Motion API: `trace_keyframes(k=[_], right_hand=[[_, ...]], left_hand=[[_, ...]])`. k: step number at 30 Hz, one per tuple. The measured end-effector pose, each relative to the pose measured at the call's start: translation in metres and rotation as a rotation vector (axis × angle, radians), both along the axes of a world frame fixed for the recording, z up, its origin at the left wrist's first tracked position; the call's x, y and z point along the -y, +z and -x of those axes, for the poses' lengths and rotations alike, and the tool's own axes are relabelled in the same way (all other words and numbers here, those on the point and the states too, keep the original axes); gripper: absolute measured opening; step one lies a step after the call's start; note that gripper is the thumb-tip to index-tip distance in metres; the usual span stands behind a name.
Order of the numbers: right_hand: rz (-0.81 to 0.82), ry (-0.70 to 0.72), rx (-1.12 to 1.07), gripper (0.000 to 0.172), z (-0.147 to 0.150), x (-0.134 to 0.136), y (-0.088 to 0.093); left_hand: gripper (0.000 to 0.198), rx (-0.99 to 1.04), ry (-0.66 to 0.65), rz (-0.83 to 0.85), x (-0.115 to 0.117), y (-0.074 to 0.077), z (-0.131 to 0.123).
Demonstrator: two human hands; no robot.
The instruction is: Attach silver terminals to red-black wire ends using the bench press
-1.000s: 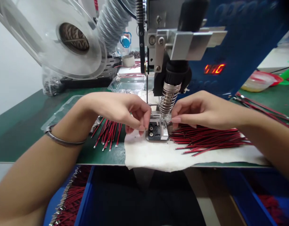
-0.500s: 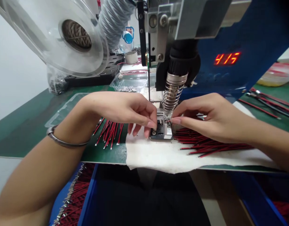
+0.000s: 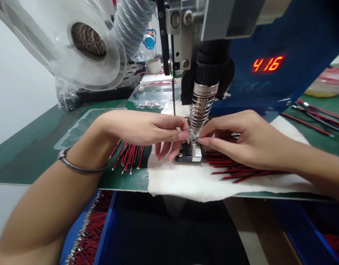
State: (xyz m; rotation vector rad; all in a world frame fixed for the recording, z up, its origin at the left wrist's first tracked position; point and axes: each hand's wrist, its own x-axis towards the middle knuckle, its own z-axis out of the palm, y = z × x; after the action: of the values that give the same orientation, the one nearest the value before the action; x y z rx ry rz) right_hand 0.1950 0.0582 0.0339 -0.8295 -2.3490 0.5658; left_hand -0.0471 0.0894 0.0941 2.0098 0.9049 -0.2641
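My left hand (image 3: 155, 130) reaches to the left side of a small metal fixture (image 3: 196, 152), thumb and index finger pinched together at its top. What sits between those fingertips is too small to make out. From the right, my right hand (image 3: 238, 138) pinches at the same spot, its fingers closed on what appears to be the end of a thin red wire, mostly hidden by the hand. A spring-wrapped press head (image 3: 202, 106) stands directly above the fixture. Beneath my right hand lies a bundle of red and black wires (image 3: 227, 171) on a white cloth (image 3: 180, 184).
More tipped red and black wires (image 3: 129, 156) lie left of the cloth. Clear plastic trays (image 3: 151, 97) sit behind. A blue machine body (image 3: 257, 92) with a lit red display (image 3: 268, 64) rises at right. Below the table edge, a blue bin (image 3: 104, 235) holds many wires.
The display went from 415 to 416. My left hand moved slightly right, its pinched fingertips now at the fixture's top. My right fingertips shifted slightly left.
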Motion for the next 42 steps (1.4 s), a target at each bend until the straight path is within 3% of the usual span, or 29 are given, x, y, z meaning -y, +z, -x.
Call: trace_keyframes(k=[9,33,42], right_hand=[[-0.032,0.016,0.014,0.018,-0.0015,-0.0004,-0.0006],[-0.063,0.031,0.008,0.02,-0.0015,-0.0015,-0.0038],[-0.053,0.034,0.001,0.021,-0.0014,-0.0001,-0.0024]], left_hand=[[0.033,0.034,-0.04,-0.02,-0.0033,-0.0069,-0.0016],[0.024,0.042,-0.063,-0.056,-0.0022,-0.0065,-0.0033],[0.033,0.01,-0.053,-0.075,-0.0009,-0.0062,-0.0053]])
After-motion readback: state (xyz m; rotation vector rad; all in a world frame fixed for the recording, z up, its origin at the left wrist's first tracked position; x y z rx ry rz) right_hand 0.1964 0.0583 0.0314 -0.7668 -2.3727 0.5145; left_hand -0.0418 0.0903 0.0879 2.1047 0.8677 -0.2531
